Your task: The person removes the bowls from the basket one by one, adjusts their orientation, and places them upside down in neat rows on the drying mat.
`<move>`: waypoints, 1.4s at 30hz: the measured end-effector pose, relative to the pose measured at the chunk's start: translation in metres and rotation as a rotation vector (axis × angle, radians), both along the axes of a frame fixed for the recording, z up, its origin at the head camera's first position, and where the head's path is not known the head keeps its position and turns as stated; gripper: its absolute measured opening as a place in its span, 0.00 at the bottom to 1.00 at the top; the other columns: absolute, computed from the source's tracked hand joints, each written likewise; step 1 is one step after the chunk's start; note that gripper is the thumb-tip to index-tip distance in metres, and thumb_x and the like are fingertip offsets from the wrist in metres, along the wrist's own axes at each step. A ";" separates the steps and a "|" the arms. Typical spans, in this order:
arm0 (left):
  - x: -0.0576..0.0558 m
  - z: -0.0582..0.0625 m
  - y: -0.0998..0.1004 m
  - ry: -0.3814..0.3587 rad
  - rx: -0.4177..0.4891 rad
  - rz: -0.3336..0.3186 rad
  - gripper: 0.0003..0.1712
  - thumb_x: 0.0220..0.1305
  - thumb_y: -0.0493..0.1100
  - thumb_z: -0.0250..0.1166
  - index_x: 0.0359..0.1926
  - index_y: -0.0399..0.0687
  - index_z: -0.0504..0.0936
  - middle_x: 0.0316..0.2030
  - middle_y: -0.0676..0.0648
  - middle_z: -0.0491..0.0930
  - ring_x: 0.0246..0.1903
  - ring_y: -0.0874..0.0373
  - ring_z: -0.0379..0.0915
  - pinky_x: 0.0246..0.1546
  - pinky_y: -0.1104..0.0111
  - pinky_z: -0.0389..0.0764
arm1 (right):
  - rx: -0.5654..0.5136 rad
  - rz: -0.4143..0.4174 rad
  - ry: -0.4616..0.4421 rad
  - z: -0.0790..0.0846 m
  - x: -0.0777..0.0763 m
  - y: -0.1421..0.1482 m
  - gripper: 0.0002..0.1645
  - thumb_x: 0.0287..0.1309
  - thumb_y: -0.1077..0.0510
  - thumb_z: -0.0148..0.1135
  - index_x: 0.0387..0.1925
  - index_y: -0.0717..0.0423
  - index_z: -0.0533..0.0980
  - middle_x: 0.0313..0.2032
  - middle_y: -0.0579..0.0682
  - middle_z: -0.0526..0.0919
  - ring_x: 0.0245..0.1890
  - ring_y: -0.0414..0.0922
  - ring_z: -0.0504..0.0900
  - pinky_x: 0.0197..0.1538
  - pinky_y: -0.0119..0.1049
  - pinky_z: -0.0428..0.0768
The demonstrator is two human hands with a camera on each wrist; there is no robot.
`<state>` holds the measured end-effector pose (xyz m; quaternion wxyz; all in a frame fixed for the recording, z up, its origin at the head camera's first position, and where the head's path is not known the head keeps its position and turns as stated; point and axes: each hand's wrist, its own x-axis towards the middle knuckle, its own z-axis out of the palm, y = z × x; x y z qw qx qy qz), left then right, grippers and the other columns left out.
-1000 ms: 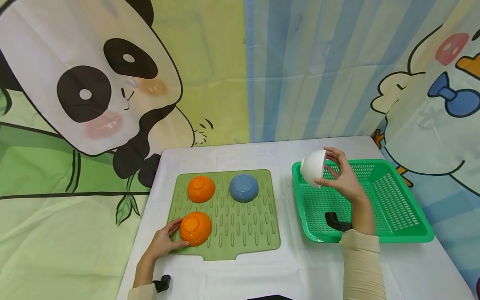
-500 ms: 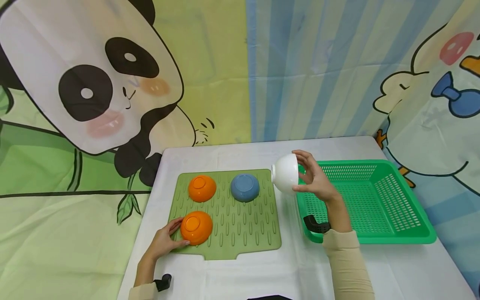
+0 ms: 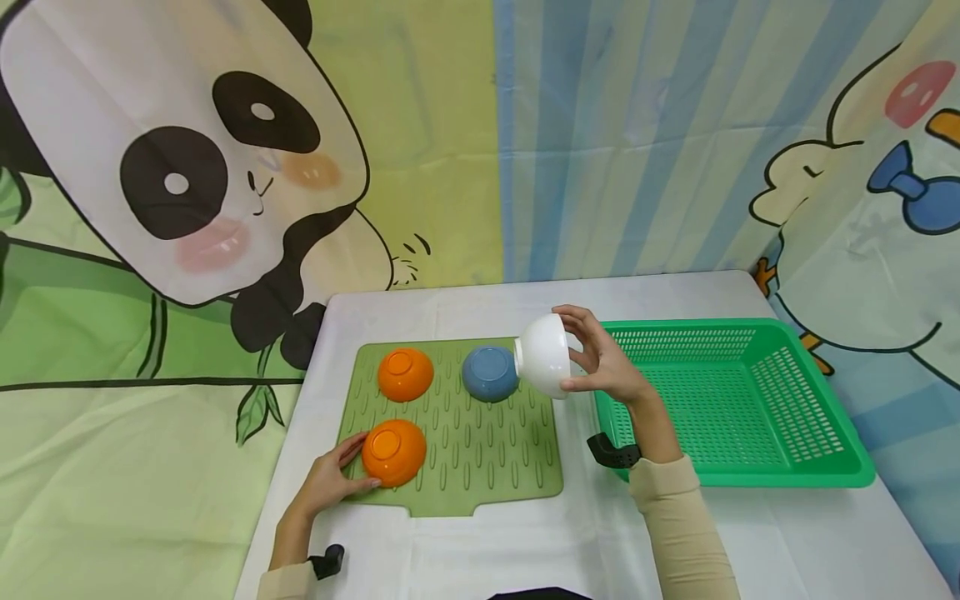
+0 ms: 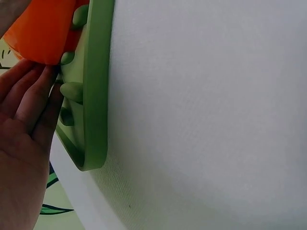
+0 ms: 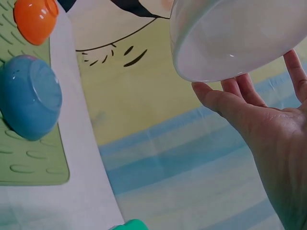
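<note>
My right hand (image 3: 609, 368) grips a white bowl (image 3: 542, 357) by its rim, thumb at the near side and fingers at the far side. The bowl is tilted on its side in the air, base toward the left, over the right edge of a green ridged drying mat (image 3: 517, 479); its hollow shows in the right wrist view. At the mat's front left, my left hand (image 3: 327, 482) holds an upside-down orange bowl (image 3: 393, 452) between thumb and fingers. Behind it sits another upturned orange bowl (image 3: 405, 374), with an upturned blue bowl (image 3: 486, 375) to its right.
A green perforated basket (image 3: 795, 481) stands on the right of the white-covered table (image 3: 517, 546). Behind the table hangs a cloth (image 3: 427, 150) printed with a panda, stripes and a duck. Each wrist wears a black camera mount.
My right hand has carried the white bowl left, from over the basket to the mat's right edge beside the blue bowl. The left hand stays at the front orange bowl.
</note>
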<state>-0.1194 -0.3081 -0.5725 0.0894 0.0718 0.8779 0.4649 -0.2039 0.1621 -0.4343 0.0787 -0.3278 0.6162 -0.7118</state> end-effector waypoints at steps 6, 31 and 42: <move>-0.006 -0.022 -0.013 0.012 0.017 -0.003 0.55 0.38 0.51 0.77 0.67 0.41 0.62 0.62 0.41 0.66 0.59 0.46 0.64 0.56 0.54 0.66 | 0.011 0.004 0.009 0.001 0.000 -0.001 0.57 0.40 0.55 0.76 0.67 0.57 0.52 0.64 0.58 0.55 0.63 0.61 0.51 0.58 0.51 0.69; -0.045 0.105 0.188 -0.609 1.322 0.080 0.40 0.68 0.61 0.47 0.66 0.32 0.56 0.52 0.39 0.73 0.53 0.50 0.71 0.57 0.64 0.69 | -0.063 0.036 0.008 0.009 0.003 -0.006 0.57 0.40 0.55 0.76 0.67 0.55 0.52 0.65 0.56 0.54 0.65 0.52 0.55 0.55 0.48 0.72; -0.056 0.109 0.245 -0.805 1.395 -0.263 0.43 0.67 0.64 0.37 0.69 0.34 0.50 0.63 0.34 0.59 0.61 0.45 0.61 0.61 0.57 0.62 | -0.090 0.066 0.041 0.009 0.003 -0.006 0.56 0.42 0.53 0.75 0.67 0.55 0.52 0.65 0.58 0.54 0.64 0.53 0.55 0.55 0.49 0.72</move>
